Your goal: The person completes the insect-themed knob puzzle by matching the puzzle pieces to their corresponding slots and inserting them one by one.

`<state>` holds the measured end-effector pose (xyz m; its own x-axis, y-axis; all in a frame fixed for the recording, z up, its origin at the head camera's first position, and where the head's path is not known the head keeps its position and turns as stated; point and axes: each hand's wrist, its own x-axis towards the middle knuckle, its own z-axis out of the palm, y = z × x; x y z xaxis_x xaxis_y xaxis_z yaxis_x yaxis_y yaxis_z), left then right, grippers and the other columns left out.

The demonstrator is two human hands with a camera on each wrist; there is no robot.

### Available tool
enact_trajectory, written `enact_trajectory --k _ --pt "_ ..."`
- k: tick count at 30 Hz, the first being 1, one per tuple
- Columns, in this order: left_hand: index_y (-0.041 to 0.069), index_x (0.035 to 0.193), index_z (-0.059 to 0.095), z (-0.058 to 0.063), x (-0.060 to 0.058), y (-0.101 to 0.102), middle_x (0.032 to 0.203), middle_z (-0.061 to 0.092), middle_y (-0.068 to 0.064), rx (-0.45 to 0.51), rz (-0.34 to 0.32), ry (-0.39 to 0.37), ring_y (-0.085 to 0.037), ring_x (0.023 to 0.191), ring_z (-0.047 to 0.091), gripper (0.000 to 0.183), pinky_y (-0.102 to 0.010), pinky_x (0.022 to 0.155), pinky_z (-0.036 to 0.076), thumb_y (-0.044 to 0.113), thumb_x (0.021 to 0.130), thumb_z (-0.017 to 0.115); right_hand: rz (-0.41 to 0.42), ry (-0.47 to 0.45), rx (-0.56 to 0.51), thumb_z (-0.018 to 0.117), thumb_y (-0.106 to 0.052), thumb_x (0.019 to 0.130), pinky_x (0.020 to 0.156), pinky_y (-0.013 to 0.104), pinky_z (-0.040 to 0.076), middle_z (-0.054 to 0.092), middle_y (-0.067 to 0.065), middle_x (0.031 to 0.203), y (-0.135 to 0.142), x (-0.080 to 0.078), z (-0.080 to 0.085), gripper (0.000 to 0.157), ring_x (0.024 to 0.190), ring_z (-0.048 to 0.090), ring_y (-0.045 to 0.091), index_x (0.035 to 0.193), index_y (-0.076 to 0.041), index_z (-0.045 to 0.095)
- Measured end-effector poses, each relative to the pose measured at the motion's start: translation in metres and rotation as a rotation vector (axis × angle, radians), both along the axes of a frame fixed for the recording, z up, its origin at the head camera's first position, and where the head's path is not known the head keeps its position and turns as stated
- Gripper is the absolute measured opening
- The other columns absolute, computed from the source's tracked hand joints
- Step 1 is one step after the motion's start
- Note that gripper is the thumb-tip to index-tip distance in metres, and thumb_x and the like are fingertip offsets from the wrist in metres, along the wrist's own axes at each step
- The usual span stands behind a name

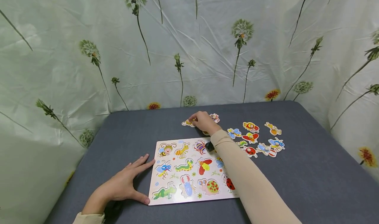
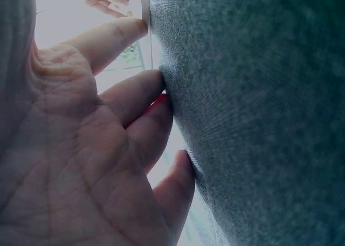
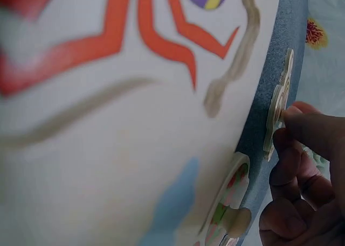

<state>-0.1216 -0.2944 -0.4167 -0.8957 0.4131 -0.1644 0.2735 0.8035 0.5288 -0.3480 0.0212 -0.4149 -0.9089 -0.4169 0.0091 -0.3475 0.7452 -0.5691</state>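
A pale wooden peg puzzle board (image 1: pixel 174 180) with printed insects lies on the dark cloth. My left hand (image 1: pixel 122 182) rests at its left side, fingers spread, with thumb and fingertips touching the edge. In the left wrist view, that hand's palm (image 2: pixel 64 143) faces the camera. Beyond the board's far edge, my right hand (image 1: pixel 203 121) pinches a yellow-and-black striped bee puzzle piece (image 1: pixel 186 123) by its knob. The right wrist view has the thumb and finger of this hand (image 3: pixel 307 165) on the bee piece (image 3: pixel 275 114), seen edge-on.
Several knobbed insect pieces lie right of the board, among them a ladybug piece (image 1: pixel 250 151) and a blue-winged piece (image 1: pixel 234 133). A spider piece (image 1: pixel 214 118) is just behind my right hand. A flowered curtain (image 1: pixel 207 52) hangs behind the table (image 1: pixel 133 128).
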Motion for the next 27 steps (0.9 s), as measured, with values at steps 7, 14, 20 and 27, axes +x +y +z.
enact_trajectory --k 7,14,20,27 --pt "0.026 0.168 0.04 -0.002 -0.001 0.0 0.178 0.025 -0.02 0.009 0.006 -0.011 -0.053 0.162 0.026 0.13 -0.081 0.124 0.019 0.068 0.06 0.098 -0.028 0.051 0.039 0.065 -0.012 0.108 0.101 0.041 0.061 0.079 0.013 0.129 -0.004 0.0 -0.001 0.025 0.118 0.075 0.028 0.126 -0.007 0.081" --pt "0.027 0.169 0.039 -0.002 -0.001 -0.001 0.178 0.025 -0.019 -0.002 0.011 -0.013 -0.052 0.162 0.025 0.131 -0.08 0.125 0.019 0.069 0.06 0.098 -0.07 0.07 0.083 0.067 -0.013 0.107 0.098 0.043 0.062 0.079 0.014 0.127 -0.006 0.001 0.003 0.021 0.113 0.076 0.031 0.121 -0.006 0.082" --pt "0.027 0.169 0.038 -0.001 -0.002 0.0 0.178 0.025 -0.02 -0.003 0.007 -0.005 -0.053 0.161 0.025 0.131 -0.08 0.125 0.019 0.067 0.06 0.098 -0.059 0.067 0.137 0.065 -0.011 0.107 0.095 0.043 0.062 0.078 0.015 0.117 -0.005 0.002 0.008 0.019 0.104 0.076 0.03 0.116 -0.003 0.081" --pt "0.027 0.169 0.039 -0.002 -0.003 -0.001 0.178 0.024 -0.019 -0.013 0.026 -0.02 -0.053 0.162 0.025 0.131 -0.079 0.126 0.018 0.067 0.059 0.099 -0.036 0.054 0.148 0.068 -0.016 0.107 0.083 0.037 0.058 0.076 0.012 0.104 -0.006 0.003 0.009 0.016 0.086 0.068 0.021 0.101 -0.005 0.078"
